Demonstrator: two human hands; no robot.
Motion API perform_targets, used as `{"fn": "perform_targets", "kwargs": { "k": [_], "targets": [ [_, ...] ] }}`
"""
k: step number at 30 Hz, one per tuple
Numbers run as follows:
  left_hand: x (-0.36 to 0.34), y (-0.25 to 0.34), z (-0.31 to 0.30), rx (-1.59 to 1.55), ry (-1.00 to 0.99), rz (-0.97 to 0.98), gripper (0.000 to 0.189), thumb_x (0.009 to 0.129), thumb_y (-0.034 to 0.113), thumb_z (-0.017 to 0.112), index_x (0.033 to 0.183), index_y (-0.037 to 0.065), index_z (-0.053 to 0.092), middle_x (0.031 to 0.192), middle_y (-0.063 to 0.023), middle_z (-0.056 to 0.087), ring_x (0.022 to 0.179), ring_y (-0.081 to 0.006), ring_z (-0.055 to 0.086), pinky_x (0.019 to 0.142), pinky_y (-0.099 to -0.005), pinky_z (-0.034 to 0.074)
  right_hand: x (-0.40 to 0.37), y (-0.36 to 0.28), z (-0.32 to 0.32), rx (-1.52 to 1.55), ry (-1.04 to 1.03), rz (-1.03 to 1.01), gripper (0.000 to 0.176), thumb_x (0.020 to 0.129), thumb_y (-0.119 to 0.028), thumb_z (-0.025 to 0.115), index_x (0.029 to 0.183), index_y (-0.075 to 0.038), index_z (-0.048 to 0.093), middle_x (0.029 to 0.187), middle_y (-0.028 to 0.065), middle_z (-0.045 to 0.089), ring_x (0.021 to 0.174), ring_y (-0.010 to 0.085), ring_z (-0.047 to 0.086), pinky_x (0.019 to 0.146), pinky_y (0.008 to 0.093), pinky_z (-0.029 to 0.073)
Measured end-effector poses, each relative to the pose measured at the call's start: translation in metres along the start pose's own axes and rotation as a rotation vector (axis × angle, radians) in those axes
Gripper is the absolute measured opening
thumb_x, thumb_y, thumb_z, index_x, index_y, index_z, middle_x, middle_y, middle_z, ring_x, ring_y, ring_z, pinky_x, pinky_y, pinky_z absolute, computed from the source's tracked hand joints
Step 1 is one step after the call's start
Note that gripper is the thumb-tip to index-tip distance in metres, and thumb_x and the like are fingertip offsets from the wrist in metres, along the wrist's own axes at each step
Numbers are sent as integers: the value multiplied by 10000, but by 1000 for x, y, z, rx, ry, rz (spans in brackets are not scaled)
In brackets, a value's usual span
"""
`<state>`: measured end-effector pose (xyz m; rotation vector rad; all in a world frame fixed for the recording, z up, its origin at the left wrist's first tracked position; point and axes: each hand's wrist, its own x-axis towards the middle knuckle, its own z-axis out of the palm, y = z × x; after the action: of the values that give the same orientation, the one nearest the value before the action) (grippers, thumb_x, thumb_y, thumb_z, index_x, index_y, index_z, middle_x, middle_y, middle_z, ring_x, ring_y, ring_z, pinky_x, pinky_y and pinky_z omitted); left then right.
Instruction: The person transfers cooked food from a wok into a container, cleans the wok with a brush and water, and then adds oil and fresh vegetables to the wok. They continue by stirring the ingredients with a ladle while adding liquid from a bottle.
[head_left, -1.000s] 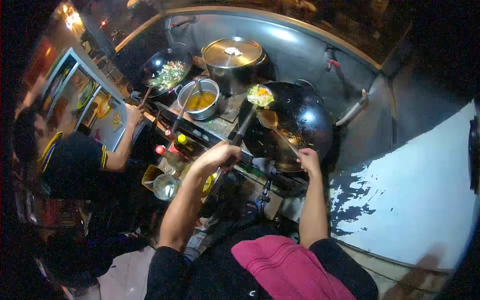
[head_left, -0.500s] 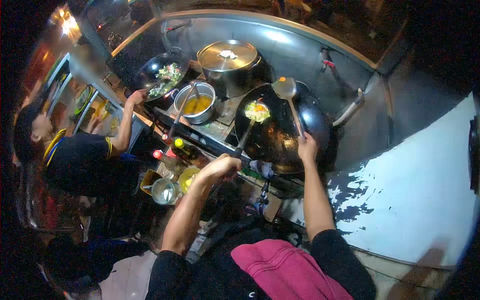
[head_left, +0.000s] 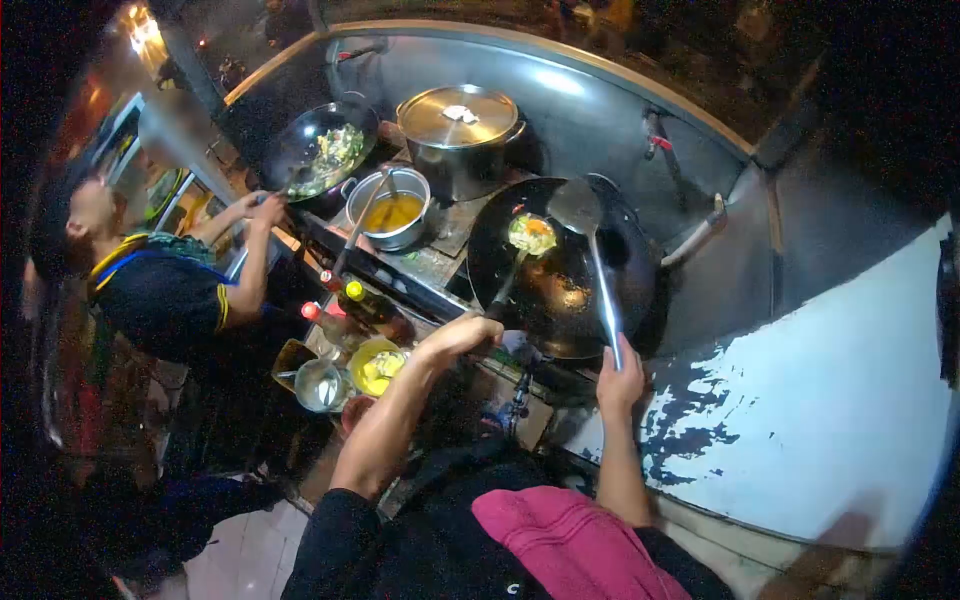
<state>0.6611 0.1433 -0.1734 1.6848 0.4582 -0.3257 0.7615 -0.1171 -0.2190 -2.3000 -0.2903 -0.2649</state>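
Observation:
My left hand [head_left: 463,338] is closed around the handle of a ladle [head_left: 514,270]. The ladle's bowl, over the big dark wok [head_left: 640,245], is heaped with chopped vegetables and orange bits [head_left: 533,235]. Fingers wrapped, my right hand [head_left: 621,382] grips the handle end of a long metal spatula [head_left: 606,290]. Its broad dark blade hangs over the wok just right of the filled ladle. A brown, oily patch shines on the wok's bottom.
Left of the wok stand a lidded steel pot [head_left: 455,150] and a smaller pot [head_left: 402,236] of yellow liquid. Bottles [head_left: 378,310] and bowls [head_left: 379,367] crowd the front left. A co-worker [head_left: 165,290] holds another wok [head_left: 300,140] of vegetables. A pipe [head_left: 698,238] juts from the right wall.
My right hand has drawn down toward me, and the spatula has turned, its blade now nearer the ladle. The ladle has shifted slightly right. The co-worker's two hands now meet at the other wok's handle.

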Motion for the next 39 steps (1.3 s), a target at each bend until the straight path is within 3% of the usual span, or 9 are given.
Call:
{"fn": "perform_targets", "kwargs": {
  "k": [9, 12, 14, 18, 20, 24, 32, 34, 39],
  "targets": [
    [27, -30, 19, -136, 8, 152, 194, 708, 202, 506, 573, 70, 553, 555, -2, 474, 531, -109, 419, 470, -290, 284, -7, 74, 26, -121, -204, 154, 358, 766, -225, 622, 1068, -36, 593, 947, 182, 629, 870, 306, 610, 788, 387, 451],
    [22, -23, 26, -158, -25, -38, 253, 742, 205, 526, 842, 17, 664, 802, -49, 628, 738, -143, 527, 693, -305, 432, -6, 56, 21, -118, -383, 302, 357, 793, -298, 562, 1046, -49, 602, 1029, 178, 604, 937, 353, 571, 797, 415, 439],
    [7, -4, 36, -277, 39, 6, 210, 680, 238, 554, 581, 56, 590, 538, -16, 508, 469, -103, 405, 433, -291, 284, -11, 18, 10, -337, -339, 292, 336, 805, -285, 560, 1050, -58, 600, 991, 154, 620, 900, 352, 575, 781, 409, 441],
    [4, 6, 56, -272, 68, -21, 240, 715, 278, 550, 632, 59, 604, 537, -17, 501, 453, -106, 425, 404, -272, 285, -10, 18, 30, -503, 7, -281, 331, 833, -273, 552, 1061, -36, 586, 948, 122, 634, 845, 296, 592, 767, 364, 452],
    [6, 7, 66, -176, 90, 7, 275, 728, 312, 563, 672, 51, 629, 549, -18, 515, 466, -108, 445, 417, -285, 323, 1, 13, 52, 578, -572, 295, 327, 850, -253, 554, 1063, -5, 568, 930, 87, 631, 807, 223, 591, 755, 317, 456],
    [1, 17, 92, -261, 197, 57, 244, 702, 276, 577, 679, 40, 633, 661, -81, 609, 513, -184, 527, 497, -274, 434, -5, -64, 35, 1297, -874, 863, 290, 833, -213, 574, 1024, 3, 608, 967, 86, 626, 871, 179, 592, 789, 274, 451],
    [36, -34, 144, -464, 280, 280, 425, 766, 376, 516, 867, -27, 606, 855, -104, 613, 829, -156, 559, 756, -281, 435, -13, -50, 43, 1150, -829, 889, 249, 800, -173, 539, 947, 0, 639, 970, 92, 635, 877, 189, 594, 811, 303, 458],
    [-18, 10, 125, -498, 150, 205, 488, 831, 467, 432, 875, 20, 623, 847, -78, 609, 793, -149, 548, 718, -286, 433, -15, -17, 56, 1295, -779, 584, 236, 794, -196, 554, 890, 7, 626, 957, 117, 636, 834, 197, 597, 819, 315, 460],
    [-72, -20, 110, -303, 11, 100, 696, 761, 662, 399, 672, 2, 598, 735, -112, 606, 700, -190, 548, 672, -325, 421, -21, -52, 5, 1043, -921, 735, 269, 791, -243, 560, 916, -8, 604, 791, 33, 599, 595, 134, 543, 525, 245, 448]
  ]
}}
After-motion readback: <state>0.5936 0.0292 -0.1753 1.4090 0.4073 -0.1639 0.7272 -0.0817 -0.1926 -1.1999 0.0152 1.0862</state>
